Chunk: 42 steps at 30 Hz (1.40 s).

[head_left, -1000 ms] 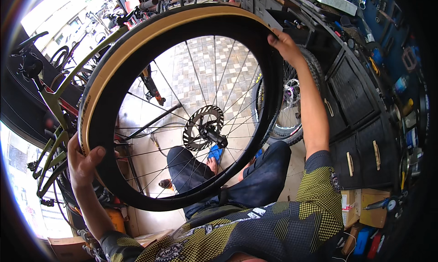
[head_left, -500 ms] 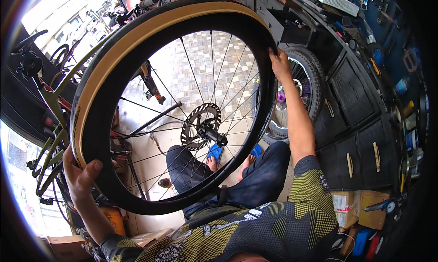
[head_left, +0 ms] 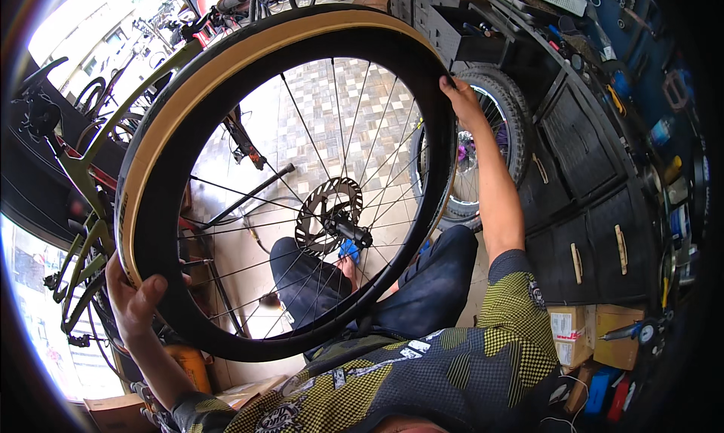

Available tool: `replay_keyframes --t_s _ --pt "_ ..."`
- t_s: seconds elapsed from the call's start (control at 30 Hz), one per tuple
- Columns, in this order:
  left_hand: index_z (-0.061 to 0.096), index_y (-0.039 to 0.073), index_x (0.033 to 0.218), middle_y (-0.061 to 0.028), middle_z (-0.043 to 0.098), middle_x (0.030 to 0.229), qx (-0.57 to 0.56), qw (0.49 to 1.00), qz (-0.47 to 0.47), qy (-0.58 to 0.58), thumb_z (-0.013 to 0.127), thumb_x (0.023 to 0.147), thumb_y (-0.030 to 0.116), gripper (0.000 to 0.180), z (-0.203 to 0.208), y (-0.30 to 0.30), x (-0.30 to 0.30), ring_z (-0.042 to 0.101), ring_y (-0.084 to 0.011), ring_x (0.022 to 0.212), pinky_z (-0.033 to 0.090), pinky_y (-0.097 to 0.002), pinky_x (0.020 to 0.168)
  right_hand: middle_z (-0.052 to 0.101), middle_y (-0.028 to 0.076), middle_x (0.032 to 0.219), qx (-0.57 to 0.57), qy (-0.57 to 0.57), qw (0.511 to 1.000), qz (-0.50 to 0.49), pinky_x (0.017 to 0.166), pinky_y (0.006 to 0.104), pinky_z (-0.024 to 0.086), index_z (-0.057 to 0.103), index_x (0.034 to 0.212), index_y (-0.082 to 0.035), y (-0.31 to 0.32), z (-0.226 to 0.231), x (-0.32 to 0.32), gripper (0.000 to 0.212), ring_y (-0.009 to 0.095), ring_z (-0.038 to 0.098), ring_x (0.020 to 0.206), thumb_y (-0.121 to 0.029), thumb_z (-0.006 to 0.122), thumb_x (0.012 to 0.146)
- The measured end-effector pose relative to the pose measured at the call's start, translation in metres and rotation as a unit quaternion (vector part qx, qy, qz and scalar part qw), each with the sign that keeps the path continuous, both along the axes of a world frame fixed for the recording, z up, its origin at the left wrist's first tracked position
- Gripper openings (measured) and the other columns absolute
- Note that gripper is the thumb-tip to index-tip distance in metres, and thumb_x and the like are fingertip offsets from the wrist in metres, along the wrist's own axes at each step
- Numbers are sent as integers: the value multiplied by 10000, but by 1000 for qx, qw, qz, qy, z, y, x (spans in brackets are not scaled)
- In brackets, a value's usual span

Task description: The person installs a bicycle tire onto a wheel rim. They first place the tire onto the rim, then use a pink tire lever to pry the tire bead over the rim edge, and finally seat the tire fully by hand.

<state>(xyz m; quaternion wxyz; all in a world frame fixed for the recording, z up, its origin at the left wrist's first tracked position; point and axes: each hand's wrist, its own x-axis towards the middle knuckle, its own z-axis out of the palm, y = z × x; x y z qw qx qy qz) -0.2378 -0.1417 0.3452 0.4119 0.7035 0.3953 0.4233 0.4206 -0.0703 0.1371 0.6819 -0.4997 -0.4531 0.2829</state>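
A bicycle wheel with a deep black rim (head_left: 167, 161) is held up in front of me, tilted toward my lap. Its tyre (head_left: 219, 59) has a tan sidewall and black tread. A slotted disc rotor (head_left: 329, 216) sits at the hub, with thin black spokes running out to the rim. My left hand (head_left: 138, 301) grips the wheel at the lower left, thumb on the rim and fingers wrapped behind, partly hidden. My right hand (head_left: 461, 105) is closed around the rim and tyre at the upper right.
A green bicycle frame (head_left: 89, 165) stands at the left. Behind my right forearm is another wheel with a knobby tyre (head_left: 515, 131). Black cabinets (head_left: 584, 199) line the right side, below a wall of tools. Cardboard boxes (head_left: 571, 335) lie at the lower right.
The wheel has shifted slightly down and to the left, with both hands still on it. My feet are now more covered by the wheel and my legs.
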Motion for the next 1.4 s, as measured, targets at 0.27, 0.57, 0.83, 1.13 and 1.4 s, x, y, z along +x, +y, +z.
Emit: replay_keyframes --t_s 0.27,0.57,0.83,1.13,1.4 --pt "522 -84 1384 -173 730 969 5 1000 11 -17 911 807 328 808 -12 8 -13 763 -286 750 684 -435 676 738 13 1129 -70 14 996 -58 950 281 486 725 1254 -17 -35 -88 -25 437 93 618 1035 -409 680 1067" --pt "499 -61 1405 -179 718 978 41 999 -2 -1 894 833 364 815 -7 -11 5 759 -285 736 680 -434 665 700 -22 929 -39 59 988 -139 743 265 463 740 1172 -10 3 -127 -16 340 64 545 814 -317 603 1119" --pt "506 -47 1401 -165 714 977 58 998 21 16 886 840 417 821 -7 -23 3 753 -286 714 655 -410 636 729 -6 914 -87 169 981 -39 707 270 498 756 1135 -19 4 -110 -34 325 76 624 789 -320 642 1097" --pt "486 -58 1437 -207 723 1030 14 999 38 14 861 844 298 787 -12 -5 -12 757 -293 772 682 -443 676 709 66 1294 -168 32 985 -23 1087 352 432 670 1384 -25 -48 -156 -56 677 181 612 1200 -563 736 978" --pt "442 -54 1488 -230 715 1060 31 999 2 20 838 887 276 791 -16 5 -18 759 -304 791 685 -454 686 692 48 1318 -89 115 987 -63 1065 318 424 635 1421 -29 -47 -176 -60 628 158 578 1204 -491 737 1008"
